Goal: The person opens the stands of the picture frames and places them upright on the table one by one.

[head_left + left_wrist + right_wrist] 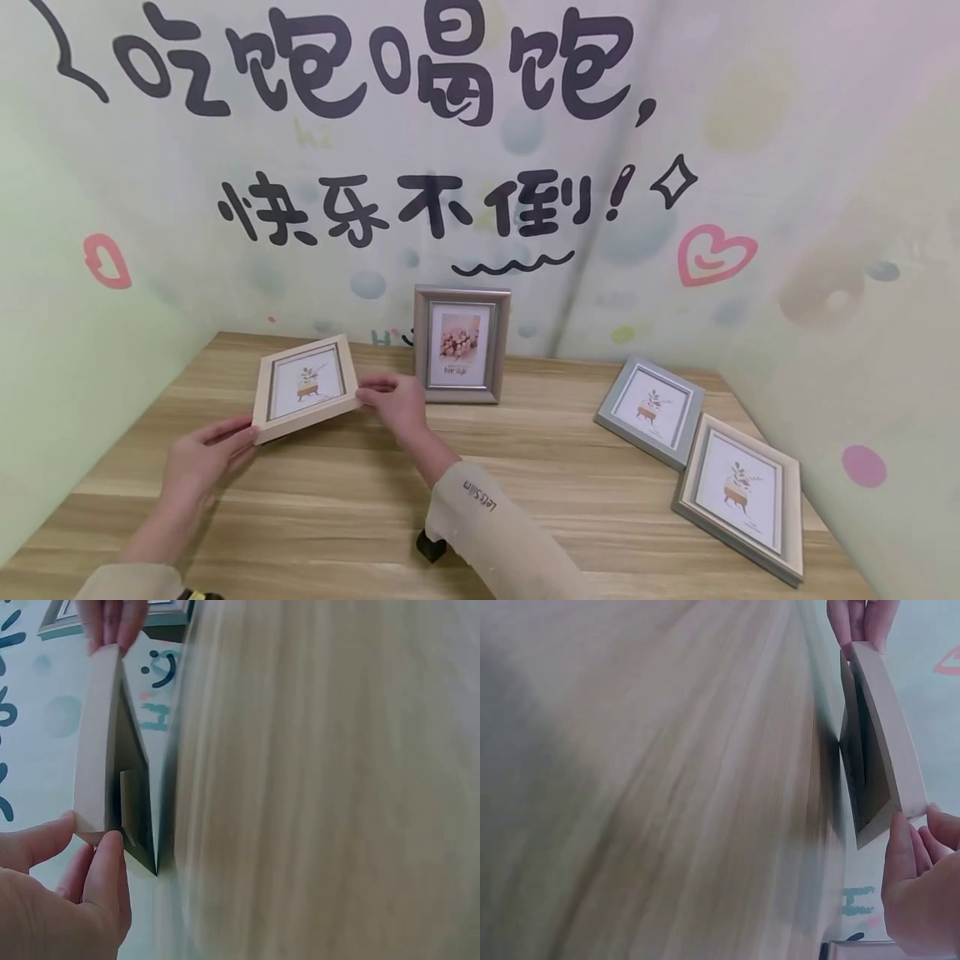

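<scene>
Far left over the table [322, 517], a tilted cream frame [309, 385].
My left grip [201, 457] and right grip [401, 406] pinch its near corners.

Left: tilted frame [307, 385] | back middle: upright frame [461, 345] | right: two frames [738, 492] (close together) on table [570, 467]

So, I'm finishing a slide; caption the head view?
Two hands hold a tilted cream picture frame, left of a standing flower-picture frame.

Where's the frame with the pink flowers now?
In the head view, the flower frame stands near the middle, toward the back of the table, just right of the right hand.
</scene>
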`<move>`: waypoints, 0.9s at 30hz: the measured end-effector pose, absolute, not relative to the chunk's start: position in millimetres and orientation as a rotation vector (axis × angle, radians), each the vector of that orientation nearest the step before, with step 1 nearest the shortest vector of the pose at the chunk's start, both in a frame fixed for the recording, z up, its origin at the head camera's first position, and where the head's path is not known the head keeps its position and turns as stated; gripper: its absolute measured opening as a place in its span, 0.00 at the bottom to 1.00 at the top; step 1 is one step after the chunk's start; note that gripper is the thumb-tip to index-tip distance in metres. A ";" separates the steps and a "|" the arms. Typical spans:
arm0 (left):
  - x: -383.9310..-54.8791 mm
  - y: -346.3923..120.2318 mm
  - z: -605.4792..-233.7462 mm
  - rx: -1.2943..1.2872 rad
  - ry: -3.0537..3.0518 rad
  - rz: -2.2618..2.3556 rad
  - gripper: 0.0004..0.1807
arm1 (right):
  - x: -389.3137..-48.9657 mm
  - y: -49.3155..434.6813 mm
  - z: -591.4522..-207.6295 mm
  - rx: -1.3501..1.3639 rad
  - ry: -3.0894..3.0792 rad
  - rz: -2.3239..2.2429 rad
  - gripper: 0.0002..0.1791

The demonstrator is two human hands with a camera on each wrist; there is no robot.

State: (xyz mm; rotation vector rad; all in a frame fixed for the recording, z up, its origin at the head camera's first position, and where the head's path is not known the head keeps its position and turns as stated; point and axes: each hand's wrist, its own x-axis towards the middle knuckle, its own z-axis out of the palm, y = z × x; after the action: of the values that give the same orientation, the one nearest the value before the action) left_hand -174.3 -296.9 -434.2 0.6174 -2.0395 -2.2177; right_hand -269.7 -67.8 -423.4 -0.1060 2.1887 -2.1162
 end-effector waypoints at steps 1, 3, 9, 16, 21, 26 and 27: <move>-175.0 -296.5 -433.8 0.630 -2.022 -2.236 0.13 | -270.3 -67.5 -424.3 -0.080 2.178 -2.119 0.10; -176.0 -296.0 -433.0 0.639 -1.997 -2.270 0.15 | -271.5 -66.9 -427.1 -0.035 2.165 -2.115 0.10; -176.0 -298.1 -431.0 0.649 -1.899 -2.424 0.18 | -275.0 -64.5 -432.4 -0.006 2.089 -2.132 0.11; -174.8 -301.2 -429.9 0.637 -1.802 -2.559 0.19 | -275.5 -63.1 -431.5 -0.016 2.062 -2.138 0.13; -173.0 -301.3 -428.8 0.638 -1.732 -2.648 0.19 | -274.3 -61.1 -428.4 -0.027 2.074 -2.115 0.13; -172.8 -298.9 -427.2 0.657 -1.672 -2.698 0.20 | -272.8 -56.5 -422.7 -0.102 2.106 -2.103 0.15; -173.0 -298.3 -426.7 0.655 -1.659 -2.706 0.20 | -272.2 -55.4 -420.9 -0.117 2.114 -2.103 0.15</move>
State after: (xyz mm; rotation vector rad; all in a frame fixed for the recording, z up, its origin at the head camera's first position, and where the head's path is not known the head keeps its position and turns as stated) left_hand -173.0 -298.3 -426.7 0.6553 -1.6591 -2.7058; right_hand -272.2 -55.4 -420.9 -0.1169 2.1135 -2.1029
